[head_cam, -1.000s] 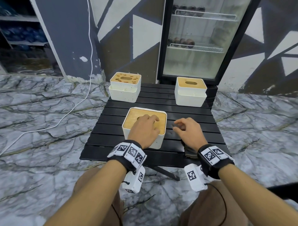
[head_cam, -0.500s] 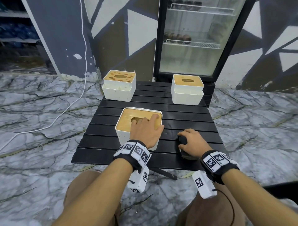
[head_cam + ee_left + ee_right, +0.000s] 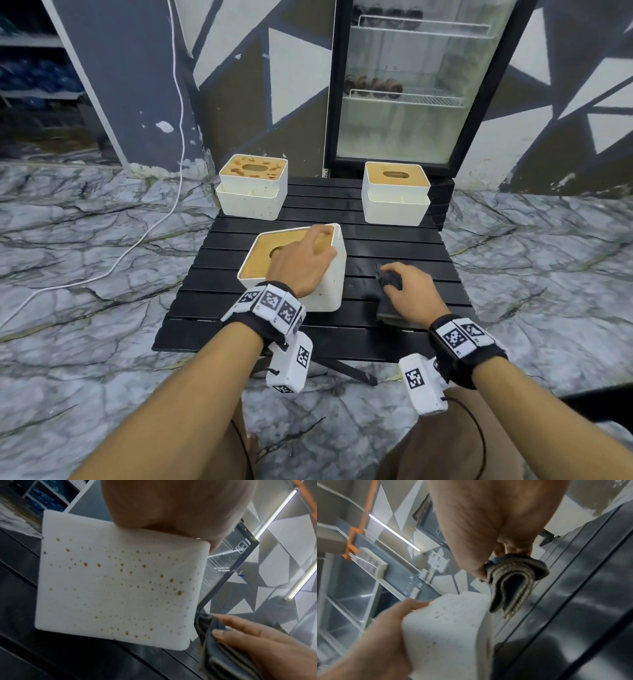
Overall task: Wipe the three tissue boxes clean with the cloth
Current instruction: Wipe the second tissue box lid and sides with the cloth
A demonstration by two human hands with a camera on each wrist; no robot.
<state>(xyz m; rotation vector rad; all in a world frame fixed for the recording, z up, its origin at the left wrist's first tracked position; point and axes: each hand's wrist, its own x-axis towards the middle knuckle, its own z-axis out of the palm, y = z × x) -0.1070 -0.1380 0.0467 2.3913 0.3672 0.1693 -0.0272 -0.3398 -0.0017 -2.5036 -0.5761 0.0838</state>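
Left hand (image 3: 303, 265) laid over the wooden lid of the nearest tissue box (image 3: 323, 289), fingers curled over its far right corner, gripping it. Box tilted, near side raised off the black slatted desk (image 3: 394, 240), sitting around the middle of the desk toward the near edge. Seen from the left wrist view, white side wall of that box (image 3: 116, 585) dotted with many small brown spots.

Right hand (image 3: 411, 294) just right of the box, near the desk's near right corner, fingers and thumb pinching a folded dark grey cloth (image 3: 388, 279). In the right wrist view, cloth (image 3: 513, 582) doubled into a loop with stacked edges showing, hanging from the fingertips, upper part lifted off the slats, close beside the box's white corner (image 3: 453, 622). Whether cloth and box touch: cannot tell.

At the far left corner of the desk, a second tissue box (image 3: 251, 193), lid blotched with brown stains around the slot, wall lightly speckled. At the far right corner, a third tissue box (image 3: 395, 192), lid looking clean. Both upright, well apart from each other and from the hands.

Behind the desk, a glass-door fridge (image 3: 411, 85). On the marble floor to the left, a white cable (image 3: 137, 240).
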